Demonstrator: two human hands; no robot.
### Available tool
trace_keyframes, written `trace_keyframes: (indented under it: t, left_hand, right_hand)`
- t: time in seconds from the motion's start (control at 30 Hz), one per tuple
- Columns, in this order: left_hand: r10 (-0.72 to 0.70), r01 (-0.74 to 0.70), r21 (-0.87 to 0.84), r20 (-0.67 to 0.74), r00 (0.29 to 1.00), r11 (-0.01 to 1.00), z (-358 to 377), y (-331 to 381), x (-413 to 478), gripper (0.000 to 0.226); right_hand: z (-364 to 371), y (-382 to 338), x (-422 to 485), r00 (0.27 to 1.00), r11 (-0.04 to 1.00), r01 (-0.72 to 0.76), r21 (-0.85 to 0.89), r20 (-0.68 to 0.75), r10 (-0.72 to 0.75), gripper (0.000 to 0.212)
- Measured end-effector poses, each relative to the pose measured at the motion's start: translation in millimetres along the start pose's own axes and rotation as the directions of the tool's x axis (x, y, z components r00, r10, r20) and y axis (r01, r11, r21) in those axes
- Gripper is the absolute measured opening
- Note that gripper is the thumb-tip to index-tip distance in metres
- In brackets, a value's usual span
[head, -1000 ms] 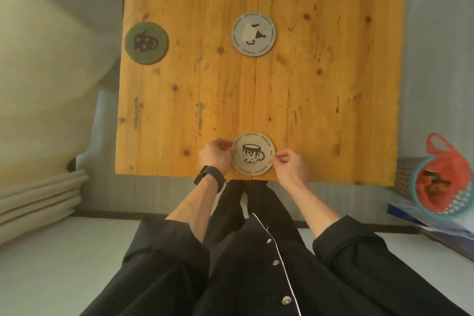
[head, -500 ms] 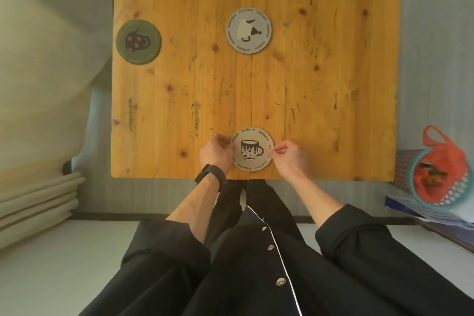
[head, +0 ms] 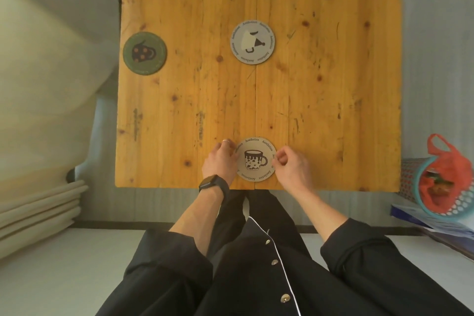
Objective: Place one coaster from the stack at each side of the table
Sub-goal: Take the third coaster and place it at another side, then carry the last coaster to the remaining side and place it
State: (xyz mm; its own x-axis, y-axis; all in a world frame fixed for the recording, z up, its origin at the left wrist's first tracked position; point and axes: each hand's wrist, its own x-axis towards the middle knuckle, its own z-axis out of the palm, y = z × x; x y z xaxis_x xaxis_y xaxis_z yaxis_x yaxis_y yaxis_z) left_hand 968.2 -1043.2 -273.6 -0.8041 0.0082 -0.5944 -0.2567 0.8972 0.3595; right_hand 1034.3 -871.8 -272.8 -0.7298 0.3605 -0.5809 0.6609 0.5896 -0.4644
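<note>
**A:** where's the mug coaster (head: 255, 159) sitting right now?

**B:** near edge of the table (head: 179, 100), flat. left hand (head: 220, 162) fingers curled against its left rim, right hand (head: 292, 165) pinching the right rim. gray stack (head: 253, 42) sits mid-table, green coaster (head: 145, 53) at the left edge

**A:** tricky to grab?

**B:** looks thin, light and stiff, so I'd go for the rim, it'll probably slide

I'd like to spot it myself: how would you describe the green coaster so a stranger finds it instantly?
Start at the wooden table and follow its left edge. The green coaster lies there, overhanging slightly. It is the only dark green one; the other fully visible coasters are pale grey.
</note>
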Motion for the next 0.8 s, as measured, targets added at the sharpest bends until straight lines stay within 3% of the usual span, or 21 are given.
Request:
trace_keyframes:
  t: [0.1,0.23,0.37,0.5,0.63,0.73,0.8]
  left_hand:
    - [0.026,-0.032,0.099,0.06,0.998,0.995,-4.3,-3.0,5.8,0.018]
    - [0.014,-0.04,0.126,0.198,0.98,0.991,-27.9,-1.2,32.8,0.026]
    - [0.1,-0.104,0.106,0.046,0.994,0.989,-52.5,25.9,75.9,0.029]
    - [0.198,-0.191,0.13,-0.042,0.979,0.973,-66.3,71.4,124.3,0.039]
    - [0.305,-0.282,0.216,-0.084,0.949,0.935,-71.3,103.9,161.5,0.063]
    - [0.233,-0.225,0.088,-0.104,0.967,0.971,-68.8,115.3,180.6,0.066]
    - [0.169,-0.171,0.0,-0.152,0.974,0.985,-66.8,119.9,188.8,0.055]
  right_hand:
    - [-1.4,0.2,-0.4,0.993,0.991,0.112,-0.07,0.043,-0.109,0.009]
    - [-18.4,-7.3,21.1,0.989,0.987,0.083,-0.138,0.133,-0.065,0.017]
    - [-34.5,-23.6,61.4,0.993,0.987,0.086,-0.138,-0.071,-0.097,0.047]
    - [-40.9,-31.1,105.7,0.997,0.913,0.079,-0.4,0.053,-0.063,0.08]
    - [-39.0,-21.7,112.5,0.988,0.862,0.122,-0.492,0.144,-0.058,0.078]
    - [-39.9,-20.6,113.6,0.985,0.851,0.119,-0.511,0.168,-0.038,0.078]
    - [-40.2,-21.6,116.2,0.984,0.853,0.112,-0.51,0.174,-0.025,0.078]
